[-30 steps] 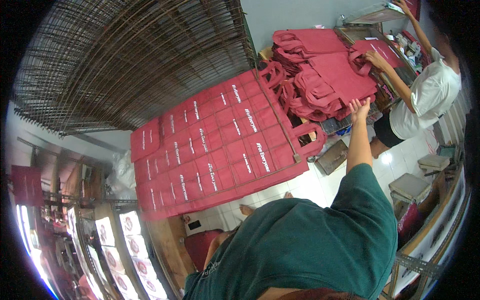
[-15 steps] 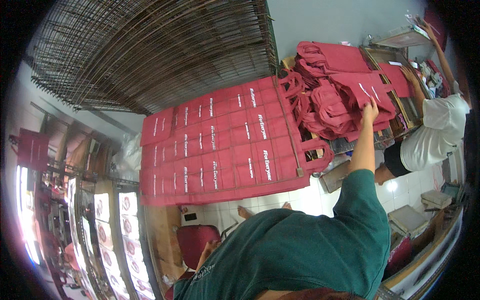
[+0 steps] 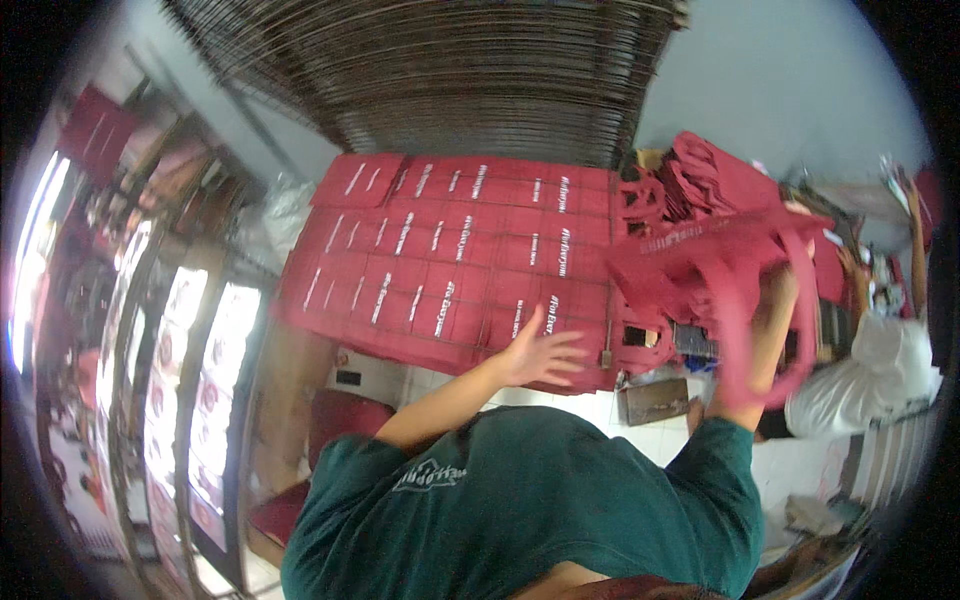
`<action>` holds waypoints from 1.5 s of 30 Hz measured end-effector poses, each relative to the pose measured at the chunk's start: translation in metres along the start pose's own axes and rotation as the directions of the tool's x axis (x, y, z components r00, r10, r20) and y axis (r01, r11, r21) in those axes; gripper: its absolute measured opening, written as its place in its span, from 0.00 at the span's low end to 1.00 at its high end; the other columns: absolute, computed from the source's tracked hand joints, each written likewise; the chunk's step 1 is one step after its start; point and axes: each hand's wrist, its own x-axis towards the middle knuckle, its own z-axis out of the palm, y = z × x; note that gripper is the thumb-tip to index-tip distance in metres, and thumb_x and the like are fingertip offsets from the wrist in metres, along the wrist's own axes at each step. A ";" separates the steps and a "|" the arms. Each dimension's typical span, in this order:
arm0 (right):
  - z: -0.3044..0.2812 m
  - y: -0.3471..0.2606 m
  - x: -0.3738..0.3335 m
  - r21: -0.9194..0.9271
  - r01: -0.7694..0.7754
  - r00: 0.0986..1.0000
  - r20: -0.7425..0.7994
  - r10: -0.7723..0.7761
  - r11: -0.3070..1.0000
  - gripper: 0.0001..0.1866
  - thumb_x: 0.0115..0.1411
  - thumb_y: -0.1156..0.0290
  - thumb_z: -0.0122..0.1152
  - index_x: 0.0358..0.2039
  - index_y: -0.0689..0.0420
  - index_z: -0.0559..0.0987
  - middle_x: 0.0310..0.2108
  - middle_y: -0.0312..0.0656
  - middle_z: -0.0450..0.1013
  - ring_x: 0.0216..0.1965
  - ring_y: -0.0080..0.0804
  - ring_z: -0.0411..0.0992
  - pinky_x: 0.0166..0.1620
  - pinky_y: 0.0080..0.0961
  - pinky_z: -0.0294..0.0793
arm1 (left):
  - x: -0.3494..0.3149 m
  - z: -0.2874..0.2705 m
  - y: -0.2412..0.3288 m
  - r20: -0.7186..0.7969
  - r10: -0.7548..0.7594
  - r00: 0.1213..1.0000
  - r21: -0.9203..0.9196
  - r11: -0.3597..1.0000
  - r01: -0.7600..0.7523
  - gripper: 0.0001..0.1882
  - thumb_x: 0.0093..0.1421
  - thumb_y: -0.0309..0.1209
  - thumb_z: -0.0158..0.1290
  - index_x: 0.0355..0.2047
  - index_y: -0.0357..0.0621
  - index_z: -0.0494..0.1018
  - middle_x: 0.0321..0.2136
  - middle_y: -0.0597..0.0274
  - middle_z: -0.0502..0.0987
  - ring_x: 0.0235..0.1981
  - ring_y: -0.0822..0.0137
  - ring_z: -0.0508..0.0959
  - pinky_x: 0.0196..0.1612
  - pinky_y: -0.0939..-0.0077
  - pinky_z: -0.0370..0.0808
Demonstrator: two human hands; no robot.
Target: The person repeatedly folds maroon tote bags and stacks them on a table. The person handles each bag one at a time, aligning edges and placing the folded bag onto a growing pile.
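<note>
A red cloth tote bag is up in the air at the right, smeared by motion, its loop handles hanging down across my right forearm. My right hand is closed on its far right edge, partly hidden by the cloth. Fingers spread, my left hand is over the front edge of the wide layer of red bags, holding nothing. Those bags lie flat in overlapping rows with white print, under a thin wire grid. Behind the raised bag, more red bags are piled up.
A big rack of stacked wire shelves stands beyond the bags. To the right, a co-worker in a white shirt reaches over a bench. Lit shelving lines the left, near a dark red chair.
My right hand has lifted a tote bag off the pile and swung it left. My left hand has come up over the laid-out bags. The view has turned.
</note>
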 end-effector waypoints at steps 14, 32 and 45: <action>0.055 -0.006 -0.142 0.554 -0.520 0.854 0.340 0.393 0.650 0.35 0.47 0.57 0.64 0.53 0.54 0.62 0.52 0.48 0.61 0.51 0.46 0.61 0.47 0.48 0.66 | -0.029 0.088 0.099 0.091 0.623 0.777 0.134 0.765 -0.629 0.30 0.55 0.21 0.42 0.60 0.46 0.53 0.52 0.61 0.66 0.52 0.68 0.68 0.52 0.69 0.68; 0.235 0.145 -0.151 -0.063 -0.853 0.521 -0.052 0.852 0.517 0.27 0.48 0.83 0.50 0.52 0.56 0.67 0.39 0.38 0.70 0.43 0.29 0.68 0.46 0.26 0.67 | -0.187 -0.142 0.190 -0.204 0.586 0.784 0.487 0.756 -0.438 0.34 0.49 0.15 0.40 0.59 0.42 0.55 0.48 0.63 0.70 0.44 0.71 0.73 0.47 0.78 0.70; 0.359 0.455 -0.071 -0.115 -0.654 0.756 -0.136 0.640 0.748 0.28 0.44 0.87 0.51 0.49 0.55 0.69 0.35 0.36 0.70 0.35 0.25 0.66 0.40 0.21 0.66 | -0.187 -0.345 0.362 -0.791 0.582 0.188 0.404 0.729 -0.553 0.37 0.48 0.27 0.56 0.58 0.37 0.53 0.52 0.52 0.65 0.50 0.60 0.68 0.46 0.67 0.69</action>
